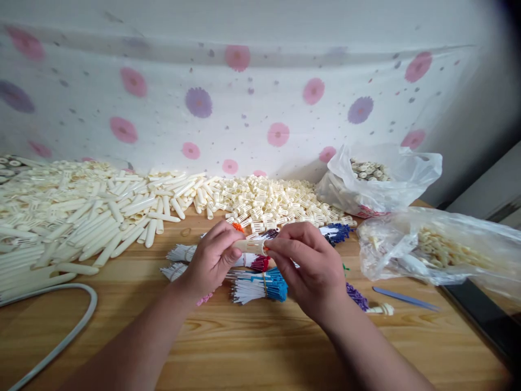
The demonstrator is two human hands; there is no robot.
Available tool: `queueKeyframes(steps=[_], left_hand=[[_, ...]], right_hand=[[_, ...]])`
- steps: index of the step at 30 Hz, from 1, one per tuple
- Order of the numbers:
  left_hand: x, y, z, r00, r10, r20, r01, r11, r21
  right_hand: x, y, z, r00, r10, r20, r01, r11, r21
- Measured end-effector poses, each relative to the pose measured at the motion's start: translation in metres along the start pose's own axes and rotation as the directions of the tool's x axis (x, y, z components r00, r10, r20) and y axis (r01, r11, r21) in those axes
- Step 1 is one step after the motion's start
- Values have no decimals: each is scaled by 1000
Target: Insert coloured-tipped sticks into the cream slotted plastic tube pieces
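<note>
A flower-printed sheet [252, 117] is hanging at twelve o'clock, above a wooden table [228, 347].

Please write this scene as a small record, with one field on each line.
left hand: grips one end of cream tube
right hand: fingers at its other end
below hands: bundled sticks, white with coloured ends
behind: heap of cream parts
right side: upper bag, lower bag, blue strip
surface: wooden table
backdrop: flowered sheet

Soft, dim indoor light; faint shadows; mild hand blur; dark, warped right edge.
</note>
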State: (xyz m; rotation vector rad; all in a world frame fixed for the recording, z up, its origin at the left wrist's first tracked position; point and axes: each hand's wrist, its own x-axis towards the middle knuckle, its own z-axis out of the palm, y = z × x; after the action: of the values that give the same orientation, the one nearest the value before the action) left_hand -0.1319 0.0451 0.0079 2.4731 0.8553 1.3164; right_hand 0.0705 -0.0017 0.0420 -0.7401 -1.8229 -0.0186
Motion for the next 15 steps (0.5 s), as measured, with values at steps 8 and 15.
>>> queueKeyframes(steps=[8,15], left_hand=[[-1,1,-1,995,71,-71,-63,992,109],[0,-1,-3,990,62,-127,-31,971,236]], right_hand=[[2,4,2,998,52,38,-56,993,102],[-3,9,19,952,304,19,-296,905,306]])
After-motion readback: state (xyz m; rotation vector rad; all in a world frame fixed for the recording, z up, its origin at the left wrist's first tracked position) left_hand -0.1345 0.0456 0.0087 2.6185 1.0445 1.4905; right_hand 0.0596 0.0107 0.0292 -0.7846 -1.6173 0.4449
